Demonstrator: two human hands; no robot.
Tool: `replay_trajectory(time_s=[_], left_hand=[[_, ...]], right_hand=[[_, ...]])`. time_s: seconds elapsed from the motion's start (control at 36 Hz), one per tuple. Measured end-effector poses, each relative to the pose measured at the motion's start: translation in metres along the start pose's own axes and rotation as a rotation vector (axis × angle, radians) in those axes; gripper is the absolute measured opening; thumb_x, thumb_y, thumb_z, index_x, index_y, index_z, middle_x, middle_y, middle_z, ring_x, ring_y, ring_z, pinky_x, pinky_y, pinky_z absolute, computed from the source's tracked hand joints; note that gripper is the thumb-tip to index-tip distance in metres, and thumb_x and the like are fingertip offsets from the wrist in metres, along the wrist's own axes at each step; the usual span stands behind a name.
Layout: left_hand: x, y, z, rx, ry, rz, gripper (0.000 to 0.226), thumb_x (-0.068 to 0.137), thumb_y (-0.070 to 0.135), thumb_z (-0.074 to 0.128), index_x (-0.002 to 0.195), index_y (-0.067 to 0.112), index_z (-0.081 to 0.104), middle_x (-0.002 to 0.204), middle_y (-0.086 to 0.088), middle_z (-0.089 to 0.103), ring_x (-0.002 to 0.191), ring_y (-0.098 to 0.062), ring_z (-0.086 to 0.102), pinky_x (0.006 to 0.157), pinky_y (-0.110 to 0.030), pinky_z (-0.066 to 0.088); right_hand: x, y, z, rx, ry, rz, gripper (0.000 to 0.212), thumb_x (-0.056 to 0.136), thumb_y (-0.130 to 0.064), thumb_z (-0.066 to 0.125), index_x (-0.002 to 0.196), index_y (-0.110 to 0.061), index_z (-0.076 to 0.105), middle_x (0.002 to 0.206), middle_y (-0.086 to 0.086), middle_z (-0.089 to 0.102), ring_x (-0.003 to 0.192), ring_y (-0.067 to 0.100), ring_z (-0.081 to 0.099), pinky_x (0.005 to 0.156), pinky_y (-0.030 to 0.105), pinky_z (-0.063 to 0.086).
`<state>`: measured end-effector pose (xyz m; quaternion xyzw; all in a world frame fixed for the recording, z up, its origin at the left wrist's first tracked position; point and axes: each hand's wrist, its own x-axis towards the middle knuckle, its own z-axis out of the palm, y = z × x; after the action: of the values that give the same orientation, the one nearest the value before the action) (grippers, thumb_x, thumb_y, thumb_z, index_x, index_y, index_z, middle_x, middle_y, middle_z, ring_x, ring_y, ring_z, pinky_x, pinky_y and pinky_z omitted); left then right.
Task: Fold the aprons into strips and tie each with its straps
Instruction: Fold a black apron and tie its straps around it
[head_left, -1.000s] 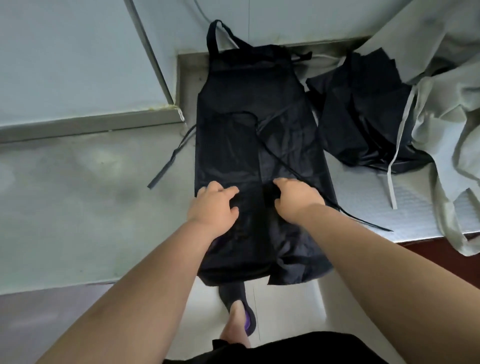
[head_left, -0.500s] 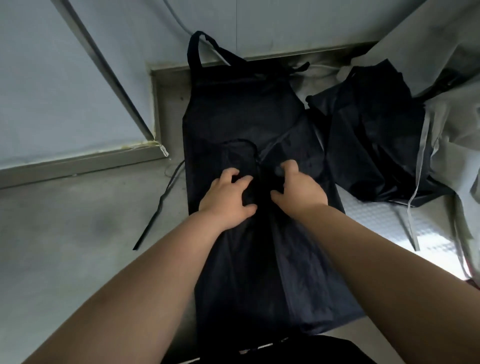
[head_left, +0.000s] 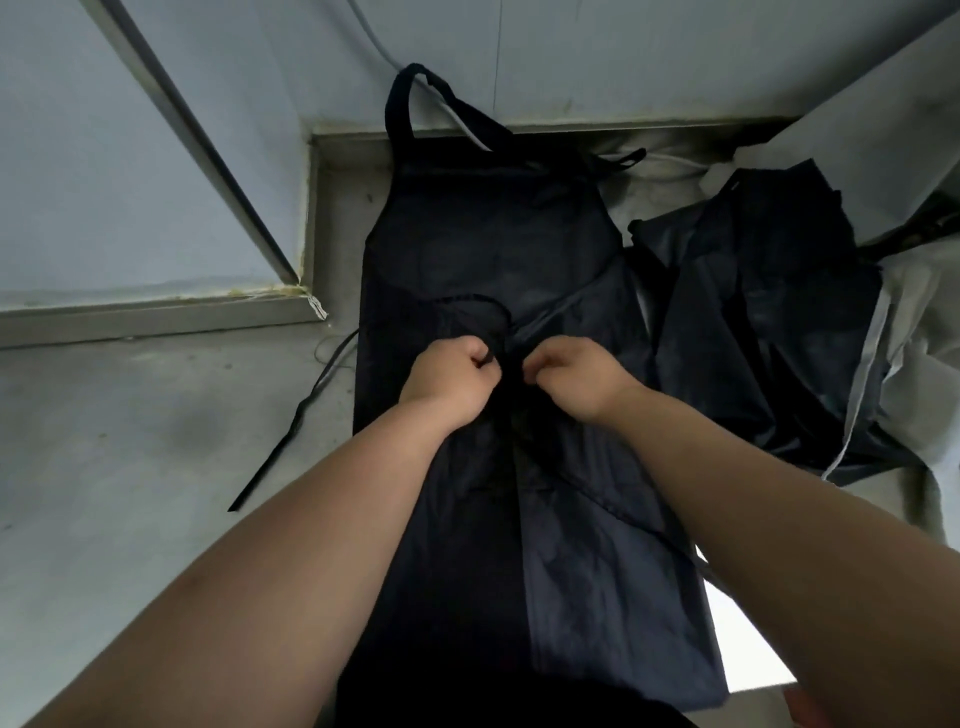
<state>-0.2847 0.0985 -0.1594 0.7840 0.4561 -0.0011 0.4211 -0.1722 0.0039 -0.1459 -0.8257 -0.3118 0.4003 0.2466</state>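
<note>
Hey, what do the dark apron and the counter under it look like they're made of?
Apron: thin woven synthetic, perhaps nylon or polyester, with a slight sheen. It creases sharply and catches light along its folds.
Counter: probably brushed stainless steel, matte grey with soft, blurry reflections and a raised rim at the back. It looks smudged in places.

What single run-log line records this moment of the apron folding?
step: folding | left hand: grips apron at centre | right hand: grips apron at centre | strap: loose on table
</note>
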Motion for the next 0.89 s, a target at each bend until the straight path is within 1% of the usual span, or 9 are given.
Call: replay_trajectory(time_s=[0.08, 0.19, 0.33, 0.44, 0.53, 0.58, 0.72, 0.81, 0.89], left_hand=[[0.003, -0.002, -0.003, -0.043, 0.043, 0.003, 0.019, 0.097, 0.028, 0.049, 0.106, 0.019, 0.063, 0.097, 0.002, 0.064, 0.089, -0.016, 0.059, 0.076, -0.026, 0.046], [0.003, -0.008, -0.011, -0.254, -0.010, -0.031, 0.023, 0.100, 0.024, 0.043, 0.115, 0.022, 0.060, 0.096, 0.006, 0.064, 0.082, -0.008, 0.060, 0.076, -0.023, 0.050], [0.003, -0.011, -0.013, -0.278, -0.018, -0.034, 0.024, 0.101, 0.024, 0.041, 0.113, 0.020, 0.061, 0.084, 0.012, 0.058, 0.074, -0.002, 0.056, 0.070, -0.018, 0.047], [0.006, -0.014, -0.012, -0.293, 0.031, -0.064, 0.023, 0.100, 0.021, 0.043, 0.113, 0.018, 0.061, 0.084, 0.012, 0.058, 0.071, -0.001, 0.057, 0.065, -0.017, 0.047], [0.006, -0.013, -0.010, -0.294, 0.037, -0.081, 0.020, 0.101, 0.020, 0.042, 0.109, 0.020, 0.060, 0.086, 0.010, 0.058, 0.069, -0.002, 0.057, 0.062, -0.016, 0.046], [0.007, -0.010, -0.012, -0.300, 0.040, -0.105, 0.020, 0.101, 0.020, 0.042, 0.108, 0.019, 0.060, 0.089, 0.009, 0.059, 0.071, -0.005, 0.058, 0.063, -0.019, 0.048], [0.013, -0.001, -0.011, -0.212, 0.001, -0.152, 0.020, 0.100, 0.020, 0.043, 0.102, 0.019, 0.063, 0.106, 0.002, 0.065, 0.096, -0.019, 0.062, 0.088, -0.036, 0.053], [0.014, 0.001, -0.010, -0.179, 0.014, -0.177, 0.020, 0.098, 0.021, 0.044, 0.102, 0.019, 0.064, 0.103, -0.003, 0.067, 0.095, -0.022, 0.063, 0.086, -0.039, 0.054], [0.014, 0.004, -0.009, -0.182, 0.033, -0.180, 0.020, 0.098, 0.022, 0.044, 0.091, 0.022, 0.063, 0.101, -0.003, 0.067, 0.092, -0.023, 0.063, 0.085, -0.040, 0.055]], right_hand=[[0.014, 0.002, -0.001, 0.069, 0.101, 0.050, 0.034, 0.090, -0.026, 0.057, 0.122, -0.015, 0.048, 0.099, 0.003, 0.058, 0.087, 0.020, 0.056, 0.080, 0.029, 0.046], [0.029, -0.016, -0.001, -0.073, 0.185, -0.068, 0.050, 0.094, -0.040, 0.052, 0.137, -0.015, 0.045, 0.123, 0.005, 0.058, 0.113, 0.021, 0.054, 0.084, 0.019, 0.036], [0.047, -0.027, 0.003, -0.146, 0.174, -0.055, 0.049, 0.091, -0.034, 0.059, 0.134, -0.012, 0.049, 0.133, 0.006, 0.054, 0.119, 0.020, 0.052, 0.086, 0.019, 0.038], [0.053, -0.029, 0.009, -0.126, 0.161, -0.030, 0.024, 0.093, -0.024, 0.055, 0.110, -0.009, 0.062, 0.110, 0.004, 0.061, 0.101, 0.019, 0.055, 0.077, 0.021, 0.039], [0.050, -0.026, 0.008, 0.099, 0.188, -0.012, 0.014, 0.096, -0.024, 0.048, 0.087, -0.015, 0.054, 0.087, -0.003, 0.052, 0.091, 0.018, 0.051, 0.075, 0.023, 0.037], [0.043, -0.025, 0.002, 0.164, 0.233, -0.017, 0.012, 0.098, -0.023, 0.043, 0.093, -0.014, 0.049, 0.086, -0.003, 0.049, 0.088, 0.015, 0.048, 0.074, 0.023, 0.035], [0.026, -0.023, 0.001, 0.102, 0.242, -0.107, 0.016, 0.098, -0.015, 0.039, 0.113, -0.011, 0.042, 0.099, 0.002, 0.051, 0.089, 0.016, 0.050, 0.074, 0.026, 0.037], [0.027, -0.025, 0.002, 0.282, 0.206, -0.081, 0.012, 0.094, -0.012, 0.044, 0.103, -0.018, 0.039, 0.111, 0.009, 0.059, 0.095, 0.022, 0.057, 0.085, 0.036, 0.049], [0.030, -0.030, 0.000, 0.320, 0.128, -0.080, 0.021, 0.093, -0.011, 0.046, 0.113, -0.018, 0.050, 0.107, 0.003, 0.060, 0.091, 0.016, 0.053, 0.085, 0.031, 0.047]])
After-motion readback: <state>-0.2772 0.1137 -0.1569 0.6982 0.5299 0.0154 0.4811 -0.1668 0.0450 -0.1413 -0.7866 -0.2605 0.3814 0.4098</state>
